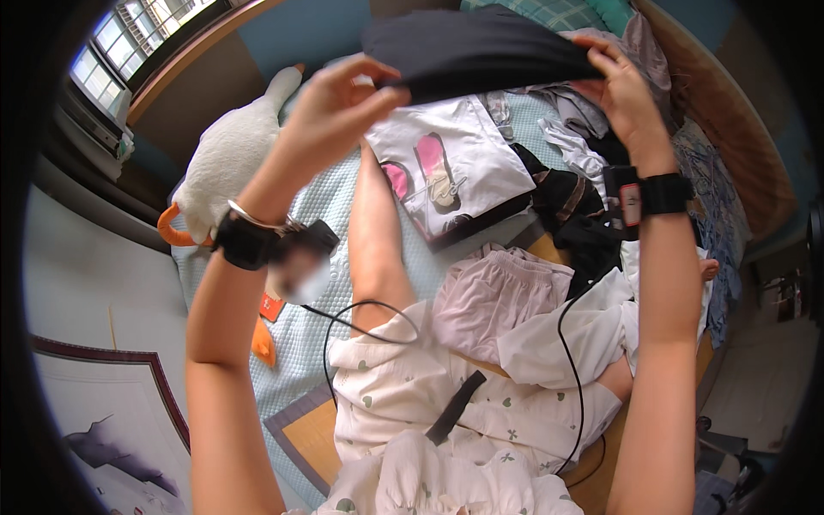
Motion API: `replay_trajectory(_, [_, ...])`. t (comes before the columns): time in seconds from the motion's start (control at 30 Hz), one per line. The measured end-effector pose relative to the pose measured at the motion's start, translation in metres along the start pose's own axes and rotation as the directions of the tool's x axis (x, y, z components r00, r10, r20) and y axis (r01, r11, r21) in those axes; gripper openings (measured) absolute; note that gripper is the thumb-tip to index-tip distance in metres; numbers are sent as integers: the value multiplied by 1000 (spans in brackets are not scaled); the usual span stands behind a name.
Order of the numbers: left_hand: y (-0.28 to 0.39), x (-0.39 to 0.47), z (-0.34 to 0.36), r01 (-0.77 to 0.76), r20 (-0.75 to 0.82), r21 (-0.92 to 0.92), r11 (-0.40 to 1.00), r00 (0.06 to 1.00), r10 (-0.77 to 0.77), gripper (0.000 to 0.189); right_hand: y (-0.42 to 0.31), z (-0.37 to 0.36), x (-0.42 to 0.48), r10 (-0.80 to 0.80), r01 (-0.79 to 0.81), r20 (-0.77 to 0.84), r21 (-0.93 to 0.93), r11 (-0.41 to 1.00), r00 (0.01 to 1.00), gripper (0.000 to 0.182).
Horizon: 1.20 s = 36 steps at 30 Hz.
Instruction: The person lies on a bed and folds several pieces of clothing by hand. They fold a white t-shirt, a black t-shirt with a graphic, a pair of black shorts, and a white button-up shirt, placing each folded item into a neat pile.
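Note:
A dark cloth garment is stretched in the air between my two hands. My left hand pinches its left edge, and my right hand grips its right end. Below it lies a folded white T-shirt with a pink and cream print, on top of something dark. Nearer my lap rests a pale pink garment with an elastic waistband. To the right of the T-shirt are crumpled black clothes. Each wrist wears a black strap with a small device, and black cables hang across my lap.
A white plush goose lies at the left on the light blue quilted bed cover. More rumpled clothes are heaped at the back right. A barred window is at the upper left, and a framed picture at the lower left.

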<state>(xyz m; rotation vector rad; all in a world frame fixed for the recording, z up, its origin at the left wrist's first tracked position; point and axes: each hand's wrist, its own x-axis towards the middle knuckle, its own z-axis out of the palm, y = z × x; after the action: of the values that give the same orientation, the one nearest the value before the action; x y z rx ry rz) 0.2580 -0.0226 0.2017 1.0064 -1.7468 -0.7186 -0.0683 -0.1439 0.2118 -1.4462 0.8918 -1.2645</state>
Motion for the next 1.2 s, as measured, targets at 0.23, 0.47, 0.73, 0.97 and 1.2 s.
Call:
replay_trajectory(0.23, [-139,-58,71,685,450,127,718,605,-657,72,219,-8,-30,476,-483,-79,-141,864,876,25])
replay_trajectory(0.47, [-170,-71,95,819,475,61,571,480,-738,62,264,5,-63,486,-512,-266,-35,858,832,53])
replay_trajectory(0.73, [-189,-82,109,679,378,-156,717,712,-592,36,260,20,-66,67,-233,-329,-500,834,942,66])
replay_trajectory(0.97, [-140,-73,118,780,526,-47,624,550,-648,39,255,-7,-106,507,-552,-302,-82,830,807,70])
replay_trajectory(1.2, [-128,-66,140,643,405,-415,643,764,-503,26,197,-46,-187,603,-597,-51,93,797,796,45])
